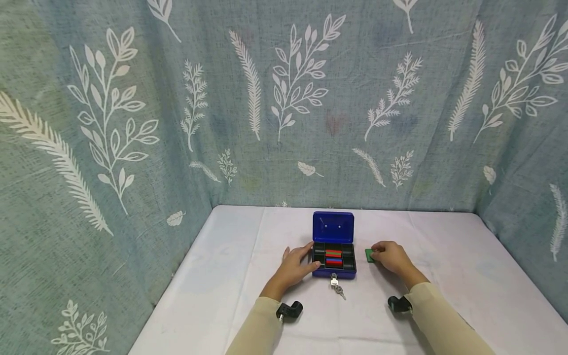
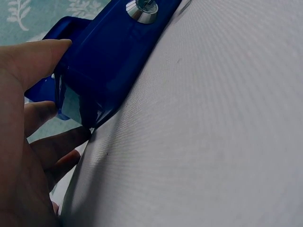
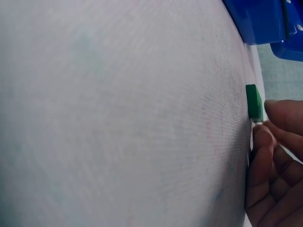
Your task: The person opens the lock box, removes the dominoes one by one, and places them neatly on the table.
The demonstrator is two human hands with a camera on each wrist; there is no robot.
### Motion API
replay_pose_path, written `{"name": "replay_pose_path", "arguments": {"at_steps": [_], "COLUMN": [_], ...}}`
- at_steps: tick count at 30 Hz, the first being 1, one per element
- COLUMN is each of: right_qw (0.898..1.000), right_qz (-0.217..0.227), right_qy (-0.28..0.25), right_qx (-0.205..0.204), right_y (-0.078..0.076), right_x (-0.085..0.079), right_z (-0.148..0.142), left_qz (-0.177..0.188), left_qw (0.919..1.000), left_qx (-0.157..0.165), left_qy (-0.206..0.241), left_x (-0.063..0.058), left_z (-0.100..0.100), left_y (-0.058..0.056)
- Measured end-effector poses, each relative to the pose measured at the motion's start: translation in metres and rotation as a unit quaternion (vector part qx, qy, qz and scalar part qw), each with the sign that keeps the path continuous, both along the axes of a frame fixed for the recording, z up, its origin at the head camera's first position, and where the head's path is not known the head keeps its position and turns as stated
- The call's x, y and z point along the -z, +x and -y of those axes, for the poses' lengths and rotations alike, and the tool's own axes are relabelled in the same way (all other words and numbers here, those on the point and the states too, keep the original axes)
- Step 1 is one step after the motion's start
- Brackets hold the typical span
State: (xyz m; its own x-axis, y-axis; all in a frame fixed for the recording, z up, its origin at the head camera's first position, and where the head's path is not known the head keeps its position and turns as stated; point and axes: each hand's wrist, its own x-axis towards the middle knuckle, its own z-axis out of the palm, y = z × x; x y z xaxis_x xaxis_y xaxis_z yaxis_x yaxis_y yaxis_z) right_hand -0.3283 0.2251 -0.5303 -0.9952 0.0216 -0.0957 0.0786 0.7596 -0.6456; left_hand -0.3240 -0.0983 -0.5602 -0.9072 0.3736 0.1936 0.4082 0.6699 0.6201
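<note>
Left hand (image 1: 291,268) set against left side of blue box (image 1: 348,274), thumb by front corner, fingers spread; likely bracing it. Right hand (image 1: 392,257) bunched at green block (image 1: 369,255), which lies just right of box, within easy reach; whether pinched, cannot tell. Box sits in from far edge of table (image 1: 199,296), roughly midway between side edges. Lid (image 1: 333,232) upright, black tray (image 1: 348,262) exposed: red and green pieces (image 1: 334,253) mid-tray, blue and red pieces (image 1: 334,262) nearer front. Keys (image 1: 335,283) at front lock (image 2: 142,16).
</note>
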Motion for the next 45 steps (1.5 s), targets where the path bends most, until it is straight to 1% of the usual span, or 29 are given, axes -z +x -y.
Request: {"name": "replay_pose_path", "arguments": {"at_steps": [4,8,11,14,16,19,23,26,32,36,41,45], "right_qw": [1.0,1.0,0.999,0.998,0.997,0.995,0.992,0.991,0.988,0.988,0.989,0.987], "right_qz": [0.004,0.012,0.01,0.004,-0.011,-0.042,-0.075,-0.083,-0.096,-0.105,-0.103,-0.11], "right_qy": [-0.006,-0.015,-0.028,-0.055,-0.07,-0.091,-0.103,-0.104,-0.116,-0.108,-0.091,-0.09], "right_qx": [0.003,0.013,0.021,0.026,0.019,-0.002,-0.021,-0.026,-0.031,-0.035,-0.051,-0.072], "right_y": [-0.002,-0.003,-0.001,0.002,0.005,0.007,0.007,0.007,0.005,0.007,0.008,0.008], "right_x": [-0.002,-0.006,-0.009,-0.01,-0.008,-0.005,-0.004,-0.007,-0.019,-0.024,-0.023,-0.02], "right_z": [0.001,0.001,0.003,0.006,0.008,0.011,0.018,0.025,0.043,0.054,0.063,0.07], "left_qz": [0.002,-0.008,-0.014,-0.012,-0.008,-0.007,-0.014,-0.017,-0.023,-0.022,-0.02,-0.019], "left_qw": [1.0,1.0,0.9999,0.9999,1.0,1.0,0.9999,0.9998,0.9997,0.9997,0.9997,0.9998], "left_qx": [-0.004,-0.001,0.002,0.003,0.005,0.006,0.006,0.007,0.009,0.011,0.011,0.009], "left_qy": [0.001,0.001,0.004,0.003,0.002,0.0,-0.001,-0.002,-0.004,-0.006,-0.008,-0.005], "left_x": [-0.002,-0.001,-0.001,0.0,0.001,0.003,0.004,0.004,-0.001,-0.003,-0.003,-0.001], "left_z": [0.001,0.001,0.001,0.001,0.001,0.0,0.0,0.0,0.0,0.0,0.0,0.0], "left_y": [-0.002,-0.003,-0.003,-0.001,0.001,0.004,0.005,0.004,0.0,0.0,0.0,0.001]}}
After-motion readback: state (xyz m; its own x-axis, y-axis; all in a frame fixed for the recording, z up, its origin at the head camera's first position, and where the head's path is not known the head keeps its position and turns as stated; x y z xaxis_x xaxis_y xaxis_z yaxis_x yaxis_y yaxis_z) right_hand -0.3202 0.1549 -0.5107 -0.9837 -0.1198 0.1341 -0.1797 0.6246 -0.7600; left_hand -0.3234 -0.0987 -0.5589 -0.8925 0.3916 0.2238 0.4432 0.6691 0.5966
